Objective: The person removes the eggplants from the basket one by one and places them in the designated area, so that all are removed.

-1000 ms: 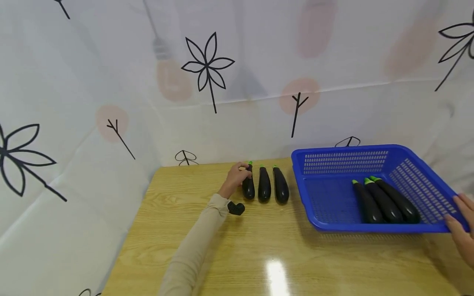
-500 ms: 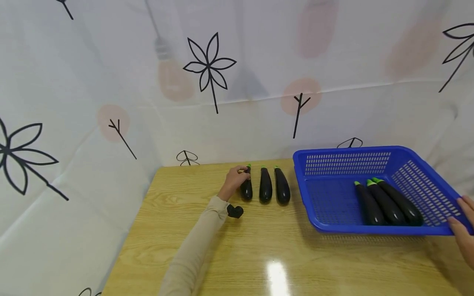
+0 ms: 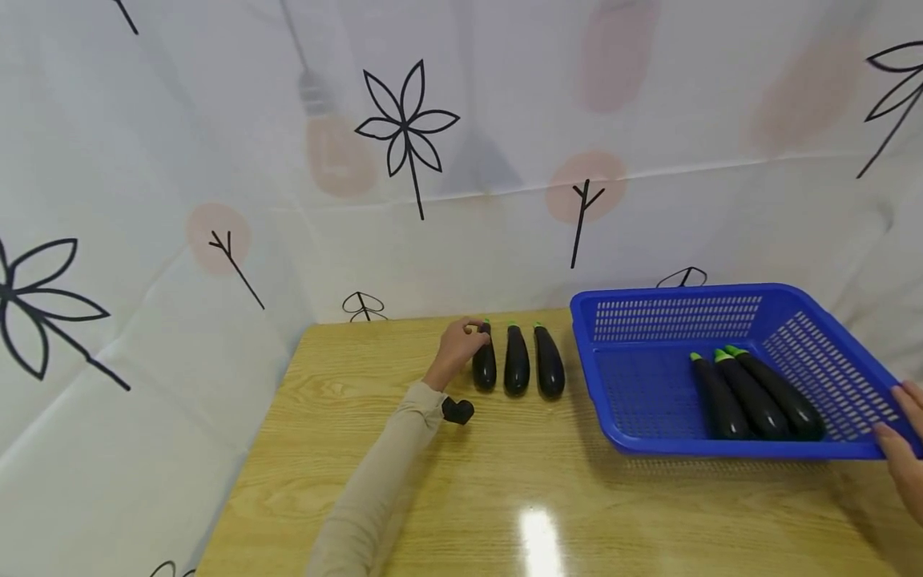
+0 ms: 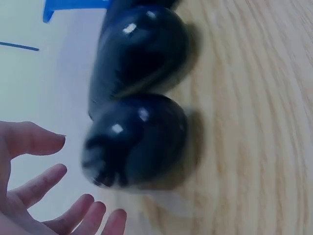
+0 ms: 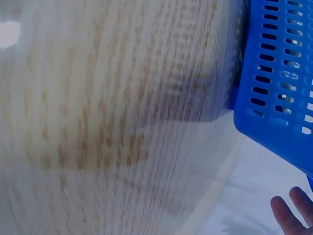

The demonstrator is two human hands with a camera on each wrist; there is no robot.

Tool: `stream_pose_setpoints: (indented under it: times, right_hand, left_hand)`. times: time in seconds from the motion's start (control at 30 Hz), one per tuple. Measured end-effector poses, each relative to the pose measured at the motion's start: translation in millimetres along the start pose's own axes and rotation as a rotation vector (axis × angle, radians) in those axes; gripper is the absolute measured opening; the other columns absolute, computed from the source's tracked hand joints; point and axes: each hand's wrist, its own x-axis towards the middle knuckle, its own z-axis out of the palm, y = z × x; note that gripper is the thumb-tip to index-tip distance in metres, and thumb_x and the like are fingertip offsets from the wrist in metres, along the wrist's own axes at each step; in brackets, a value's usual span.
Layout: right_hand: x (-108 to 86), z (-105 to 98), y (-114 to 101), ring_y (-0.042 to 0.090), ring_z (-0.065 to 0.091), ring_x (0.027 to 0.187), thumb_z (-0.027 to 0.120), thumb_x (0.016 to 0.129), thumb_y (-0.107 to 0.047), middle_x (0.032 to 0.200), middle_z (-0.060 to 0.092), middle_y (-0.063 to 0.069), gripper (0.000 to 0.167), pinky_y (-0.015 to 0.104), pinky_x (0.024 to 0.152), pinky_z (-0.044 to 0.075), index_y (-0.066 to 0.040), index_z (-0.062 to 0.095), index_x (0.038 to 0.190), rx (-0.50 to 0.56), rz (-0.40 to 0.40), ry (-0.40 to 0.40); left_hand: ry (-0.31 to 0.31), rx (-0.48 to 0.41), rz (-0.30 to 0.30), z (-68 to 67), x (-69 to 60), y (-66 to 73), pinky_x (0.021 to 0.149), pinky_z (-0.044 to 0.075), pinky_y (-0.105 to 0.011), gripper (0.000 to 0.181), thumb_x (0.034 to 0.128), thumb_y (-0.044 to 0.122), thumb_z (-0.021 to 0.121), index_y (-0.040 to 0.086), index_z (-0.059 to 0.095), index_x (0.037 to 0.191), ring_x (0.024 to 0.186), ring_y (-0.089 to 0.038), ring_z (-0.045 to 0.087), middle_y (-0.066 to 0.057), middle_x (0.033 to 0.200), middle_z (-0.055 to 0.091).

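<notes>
Head view: leftmost glossy black, green-stemmed eggplant on the wooden table — long axis pointing away, just right of the nearer left hand. Right hand, fingers straight, at blue perforated plastic basket. Left wrist: fingers loosely spread. Right wrist: fingertips extended.

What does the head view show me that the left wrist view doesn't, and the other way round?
Only the head view shows the right hand at a corner of the blue basket, the eggplants inside the basket, and the beige sleeve.

Only the left wrist view shows all five fingertips of the left hand, spread apart.

Both show the left hand, eggplants in a row and the wooden table.
</notes>
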Motion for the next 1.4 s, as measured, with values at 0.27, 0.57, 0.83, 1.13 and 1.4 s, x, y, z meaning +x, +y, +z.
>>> stream_pose_setpoints:
  times: [0.27, 0.57, 0.83, 1.13, 1.4]
  right_hand:
    - [1.9, 0.3, 7.3, 0.026, 0.02, 0.142, 0.034, 0.101, -0.02, 0.153, 0.027, 0.011, 0.047, 0.038, 0.115, 0.01, -0.001, 0.034, 0.145, 0.01, -0.065, 0.053]
    - [-0.6, 2.4, 8.5, 0.024, 0.017, 0.143, 0.032, 0.101, -0.021, 0.154, 0.023, 0.008, 0.049, 0.038, 0.115, 0.009, -0.004, 0.03, 0.147, 0.008, -0.024, 0.023]
    - [1.2, 6.6, 14.3, 0.024, 0.018, 0.142, 0.034, 0.1, -0.022, 0.154, 0.025, 0.006, 0.05, 0.034, 0.115, 0.01, -0.005, 0.032, 0.147, 0.04, -0.017, 0.037]
    - [2.1, 3.2, 5.4, 0.026, 0.02, 0.141, 0.037, 0.098, -0.018, 0.153, 0.027, 0.009, 0.049, 0.035, 0.114, 0.011, -0.003, 0.033, 0.145, 0.067, -0.011, 0.036]
    - [2.7, 0.5, -2.1, 0.025, 0.023, 0.141, 0.039, 0.098, -0.016, 0.152, 0.03, 0.007, 0.049, 0.033, 0.114, 0.013, -0.004, 0.036, 0.144, 0.094, -0.009, 0.055]
  left_hand:
    - [-0.005, -0.011, 0.067, -0.4, -10.7, 25.8, 0.083, 0.048, -0.044, 0.037, 0.0894, 0.019, 0.06, 0.008, 0.058, 0.125, 0.104, -0.031, 0.054, -0.02, 0.129, 0.048]
    - [-0.1, -0.044, 0.088, 6.9, -20.9, 54.6, 0.088, 0.046, -0.046, 0.035, 0.089, 0.016, 0.06, 0.012, 0.059, 0.123, 0.115, -0.03, 0.05, -0.018, 0.132, 0.047]
    - [-0.207, -0.104, 0.134, 14.8, -25.1, 73.7, 0.086, 0.046, -0.047, 0.034, 0.0904, 0.018, 0.059, 0.013, 0.059, 0.124, 0.107, -0.028, 0.054, -0.019, 0.133, 0.047]
    - [-0.253, -0.137, 0.117, 27.1, -30.9, 94.9, 0.088, 0.047, -0.047, 0.031, 0.0898, 0.018, 0.06, 0.016, 0.062, 0.121, 0.108, -0.021, 0.055, -0.012, 0.127, 0.054]
    - [-0.287, -0.145, 0.137, 39.1, -34.8, 108.9, 0.076, 0.05, -0.037, 0.033, 0.0891, 0.02, 0.063, 0.015, 0.062, 0.122, 0.099, -0.017, 0.058, -0.004, 0.118, 0.06]
